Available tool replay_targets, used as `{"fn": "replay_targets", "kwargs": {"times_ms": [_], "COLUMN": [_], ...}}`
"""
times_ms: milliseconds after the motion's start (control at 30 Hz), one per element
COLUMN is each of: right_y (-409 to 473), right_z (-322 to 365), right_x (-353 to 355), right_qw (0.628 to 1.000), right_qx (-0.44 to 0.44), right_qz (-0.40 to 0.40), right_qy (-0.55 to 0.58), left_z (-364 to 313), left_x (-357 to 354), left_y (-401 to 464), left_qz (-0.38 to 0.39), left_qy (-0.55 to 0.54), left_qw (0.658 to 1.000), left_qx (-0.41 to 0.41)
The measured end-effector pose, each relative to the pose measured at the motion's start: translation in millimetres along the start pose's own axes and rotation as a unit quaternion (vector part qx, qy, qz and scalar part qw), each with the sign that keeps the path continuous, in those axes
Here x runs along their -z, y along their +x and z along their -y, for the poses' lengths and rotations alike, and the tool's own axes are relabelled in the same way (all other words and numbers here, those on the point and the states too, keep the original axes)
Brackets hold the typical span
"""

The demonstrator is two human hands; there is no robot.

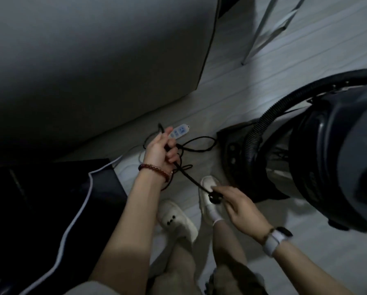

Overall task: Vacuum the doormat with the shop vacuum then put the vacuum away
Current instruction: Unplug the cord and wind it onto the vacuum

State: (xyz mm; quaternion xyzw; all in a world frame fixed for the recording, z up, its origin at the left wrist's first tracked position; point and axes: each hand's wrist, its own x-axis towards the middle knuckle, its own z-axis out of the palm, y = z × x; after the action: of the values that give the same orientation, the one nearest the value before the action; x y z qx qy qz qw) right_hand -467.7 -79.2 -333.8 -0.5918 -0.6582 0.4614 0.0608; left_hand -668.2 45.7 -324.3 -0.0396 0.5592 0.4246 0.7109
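Observation:
The dark shop vacuum (335, 150) stands at the right, its ribbed black hose (261, 124) arching over its top. My left hand (162, 151) grips loops of the black power cord (196, 145) above the floor. The cord runs taut from it down to my right hand (236, 206), which holds the black plug (214, 198) at its fingertips. More cord lies in loose loops on the floor beside the vacuum's base. No doormat can be made out in this dim view.
A white power strip (179, 131) lies on the pale floor just beyond my left hand. A dark cabinet or mat with white edging (78, 209) is at the lower left, a large grey sofa-like surface (93, 60) above it, metal legs (263, 37) at the top right.

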Motion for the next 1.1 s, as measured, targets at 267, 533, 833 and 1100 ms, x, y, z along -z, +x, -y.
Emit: {"fn": "replay_targets", "kwargs": {"times_ms": [267,533,833,1100], "right_y": [6,-23,-140,-234], "right_z": [101,138,60,63], "right_x": [60,104,82,107], "right_qw": [0.678,0.922,0.625,0.92], "right_qx": [-0.323,-0.263,-0.362,-0.167], "right_qz": [0.017,-0.027,0.084,0.093], "right_qy": [0.66,0.283,0.687,0.341], "left_z": [1,46,157,202], "left_x": [25,32,0,9], "left_y": [-154,-244,-313,-334], "left_qz": [0.222,0.272,0.273,0.053], "left_qy": [0.425,0.533,0.529,0.558], "left_qw": [0.877,0.801,0.803,0.823], "left_qx": [-0.041,-0.017,-0.037,-0.096]}}
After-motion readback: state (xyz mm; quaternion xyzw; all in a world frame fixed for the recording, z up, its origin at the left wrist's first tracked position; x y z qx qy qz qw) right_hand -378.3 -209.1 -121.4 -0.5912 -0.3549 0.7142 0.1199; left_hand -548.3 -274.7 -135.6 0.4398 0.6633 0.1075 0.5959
